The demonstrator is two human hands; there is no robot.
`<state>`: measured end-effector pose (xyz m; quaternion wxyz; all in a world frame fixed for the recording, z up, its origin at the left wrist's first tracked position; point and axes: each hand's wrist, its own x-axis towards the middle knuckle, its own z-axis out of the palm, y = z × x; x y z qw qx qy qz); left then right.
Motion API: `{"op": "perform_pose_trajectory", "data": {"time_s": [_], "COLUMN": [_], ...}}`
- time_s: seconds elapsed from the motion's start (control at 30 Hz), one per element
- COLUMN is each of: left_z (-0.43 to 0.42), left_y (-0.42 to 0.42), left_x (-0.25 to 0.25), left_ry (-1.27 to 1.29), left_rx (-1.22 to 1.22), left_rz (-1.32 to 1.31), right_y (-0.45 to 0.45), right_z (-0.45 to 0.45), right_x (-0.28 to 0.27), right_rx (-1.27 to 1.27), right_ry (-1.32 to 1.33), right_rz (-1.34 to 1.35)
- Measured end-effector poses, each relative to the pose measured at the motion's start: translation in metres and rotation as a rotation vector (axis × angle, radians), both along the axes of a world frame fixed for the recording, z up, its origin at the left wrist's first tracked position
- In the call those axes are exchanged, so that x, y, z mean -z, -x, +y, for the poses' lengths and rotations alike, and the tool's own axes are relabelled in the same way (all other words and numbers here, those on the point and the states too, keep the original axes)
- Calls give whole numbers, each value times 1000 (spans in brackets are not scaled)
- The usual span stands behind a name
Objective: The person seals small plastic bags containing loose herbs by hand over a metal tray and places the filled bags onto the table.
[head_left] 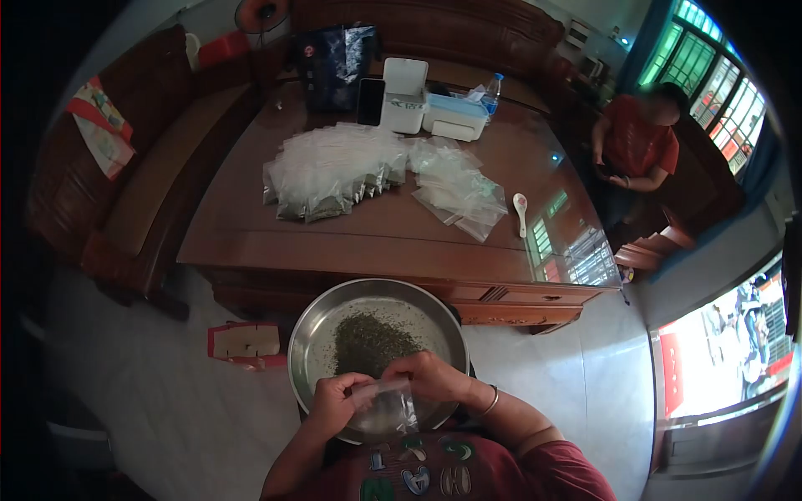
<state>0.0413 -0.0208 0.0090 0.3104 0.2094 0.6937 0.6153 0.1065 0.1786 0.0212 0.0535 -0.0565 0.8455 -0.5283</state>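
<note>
Between my two hands is a clear plastic bag [386, 411], over the near side of a round metal pan [302, 342]. My left hand [337, 402] pinches the bag's upper left edge. At its upper right edge, the fingers of my right hand [430, 377] are closed on the plastic. Dried green herb bits [372, 341] lie heaped in the pan just beyond my hands. No herb shows clearly inside the bag. On the table ahead, filled clear bags [334, 171] form a pile, and flat clear bags [459, 188] lie to its right.
A wooden table [251, 238] stands beyond the pan. It bears a white spoon [520, 215], a dark bag [332, 71], a phone [371, 102], white boxes [405, 96] and a bottle [493, 93]. A red-edged box [244, 342] lies on the floor. Another person [639, 142] sits at right.
</note>
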Motion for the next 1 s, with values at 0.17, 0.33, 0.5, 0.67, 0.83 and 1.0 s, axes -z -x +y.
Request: {"op": "perform_pose_trajectory", "data": {"time_s": [0.17, 0.33, 0.5, 0.67, 0.83, 1.0], "left_z": [-1, -3, -5, 0, -12, -35], "left_y": [4, 6, 11, 12, 27, 57], "left_x": [-2, -2, 8, 11, 9, 23], "left_ry": [128, 210, 159, 59, -58, 77], "left_rx": [77, 110, 178, 189, -339, -475], "left_rz": [157, 170, 55, -47, 139, 572], "right_y": [3, 5, 13, 14, 31, 26], "right_z": [1, -1, -10, 12, 84, 208], "right_x": [2, 2, -9, -4, 2, 58], "right_rx": [-61, -77, -25, 256, 805, 1157], "right_ry": [-111, -65, 177, 443, 587, 607], "right_rz": [13, 1, 381, -152, 20, 226]}}
